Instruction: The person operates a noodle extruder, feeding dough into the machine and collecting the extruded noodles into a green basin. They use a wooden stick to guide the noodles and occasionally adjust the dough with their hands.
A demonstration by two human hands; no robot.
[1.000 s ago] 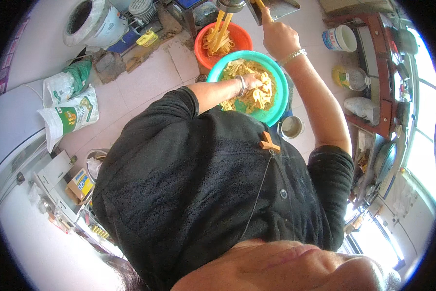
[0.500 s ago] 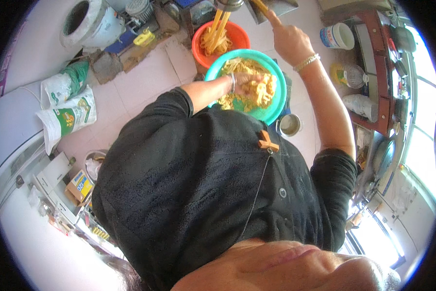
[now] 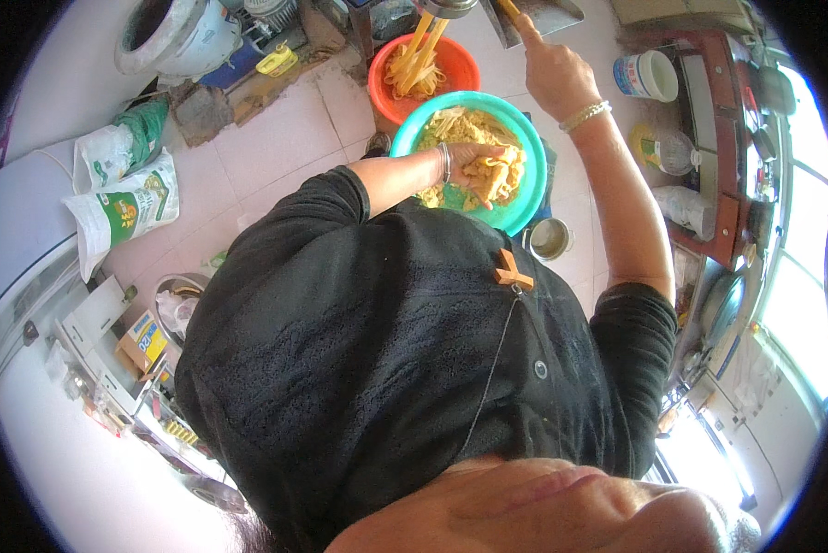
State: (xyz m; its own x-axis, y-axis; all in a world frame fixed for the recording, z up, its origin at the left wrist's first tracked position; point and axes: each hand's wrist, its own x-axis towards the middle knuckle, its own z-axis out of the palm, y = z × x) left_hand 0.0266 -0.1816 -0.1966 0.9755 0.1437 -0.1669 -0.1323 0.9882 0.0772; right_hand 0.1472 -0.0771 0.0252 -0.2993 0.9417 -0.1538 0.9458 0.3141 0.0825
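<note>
Dough [image 3: 499,173], looser under the left hand [image 3: 465,158] a second ago, now sits bunched in its fingers — right hand [image 3: 560,81] at a yellow handle [image 3: 509,9], grip unclear.

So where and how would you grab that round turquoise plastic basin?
Probably by opposite sides of the turquoise basin's rim, from left and right, since it is round, wide and open. The right rim is bare; the left hand, holding crumbly yellow dough, reaches in over the left rim, so should leave first. The round red plastic basin crowds its far left edge.
</note>
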